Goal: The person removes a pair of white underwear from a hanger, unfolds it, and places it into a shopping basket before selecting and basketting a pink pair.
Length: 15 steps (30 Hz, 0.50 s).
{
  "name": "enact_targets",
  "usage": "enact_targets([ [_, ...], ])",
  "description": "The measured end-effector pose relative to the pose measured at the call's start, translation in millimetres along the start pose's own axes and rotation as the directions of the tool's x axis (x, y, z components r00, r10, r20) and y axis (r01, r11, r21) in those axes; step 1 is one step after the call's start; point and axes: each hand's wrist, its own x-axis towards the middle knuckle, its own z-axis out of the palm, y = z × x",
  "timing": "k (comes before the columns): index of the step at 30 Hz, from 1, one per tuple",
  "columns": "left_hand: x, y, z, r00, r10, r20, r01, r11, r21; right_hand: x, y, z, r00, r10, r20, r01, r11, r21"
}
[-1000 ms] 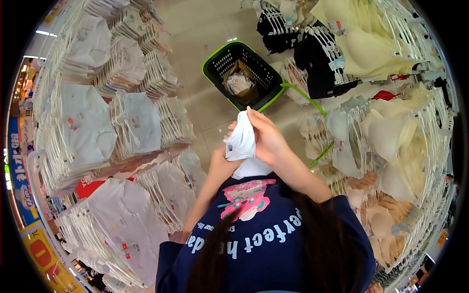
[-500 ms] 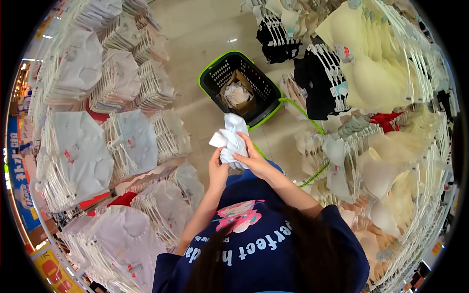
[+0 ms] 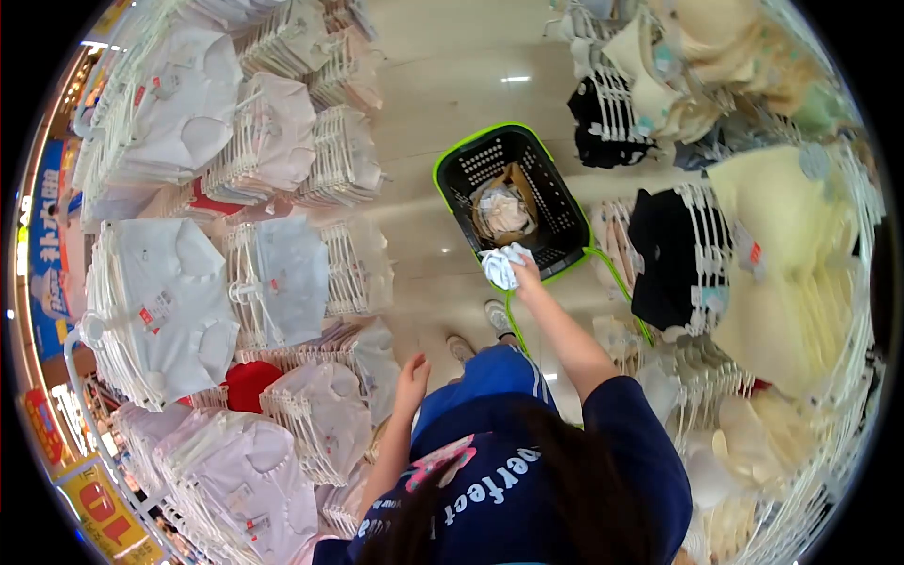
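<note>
**White bundle of cloth, right hand, right at the basket**

So the person's right hand (image 3: 529,275) is closed around a crumpled white cloth (image 3: 504,266), arm stretched out over the near end of a black plastic basket (image 3: 557,193). From this angle the cloth overlaps the near rim; can't tell if it's actually touching it.

The left hand (image 3: 412,377) is just open and relaxed in mid-air, fingers loosely extended, beside the blue shorts (image 3: 513,375) and not far from the underwear rack on that side.

The basket sits on the shiny tiled floor (image 3: 424,169), with a bright green rim and a green handle (image 3: 614,270) angled back toward the person. Inside there's an open cardboard box (image 3: 530,193) with a pile of pale, scrunched-up fabric (image 3: 504,209) in it; too jumbled to say what it is.

Racks run along both sides. On the left, pale blue underwear (image 3: 179,301) hangs on white hangers, with a red cloth (image 3: 250,384) poking out lower down. On the right it's black garments (image 3: 664,254) next to pale yellow bras (image 3: 767,250). Two shoes (image 3: 496,315) peek out past the shorts, close to the basket.
</note>
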Motion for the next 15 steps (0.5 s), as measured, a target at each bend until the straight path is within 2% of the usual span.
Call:
enact_targets([
  [2,-18.7,-25.8,-18.0,0.996,-0.035,-0.082,0.042,0.995,0.095,39.2,-3.4,6.8,0.999,-0.002,-0.054,-0.002,0.997,-0.075],
  [4,-40.3,-42.7,-29.7,0.985,-0.099,-0.142,0.120,0.982,0.146,83.8,-3.9,6.8,0.998,-0.034,-0.044,0.018,0.952,-0.306],
  [6,-62.5,-62.5,-39.5,0.969,-0.177,-0.171,0.209,0.959,0.192,119.0,-12.7,12.0,0.996,-0.076,-0.040,0.051,0.897,-0.438],
  [8,-84.2,-89.6,-43.0,0.957,-0.228,-0.177,0.263,0.942,0.208,135.5,-29.2,24.0,0.988,-0.144,-0.061,0.050,0.660,-0.749],
  [9,-95.4,-98.1,-42.2,0.953,-0.242,-0.181,0.278,0.937,0.211,184.6,-7.0,4.6,0.986,-0.156,-0.054,0.026,0.474,-0.880],
  [10,-102.9,-103.7,-39.9,0.949,-0.256,-0.184,0.293,0.932,0.215,204.0,-0.7,-0.8,0.994,-0.098,-0.043,0.012,0.503,-0.864],
  [12,-118.9,-97.7,-35.7,0.908,-0.370,-0.196,0.410,0.880,0.238,172.7,-22.1,28.3,0.979,-0.155,-0.134,-0.061,0.406,-0.912],
  [13,-125.8,-93.1,-28.5,0.877,-0.436,-0.204,0.476,0.848,0.233,176.8,-5.8,25.4,0.927,-0.331,-0.178,-0.058,0.341,-0.938],
  [14,-128.6,-95.1,-24.6,0.882,-0.428,-0.199,0.467,0.855,0.228,188.3,18.0,0.7,0.836,-0.507,-0.211,-0.067,0.287,-0.955],
  [15,-131.0,-100.2,-21.5,0.886,-0.419,-0.197,0.456,0.862,0.222,192.9,34.2,-22.9,0.828,-0.537,-0.165,0.002,0.296,-0.955],
])
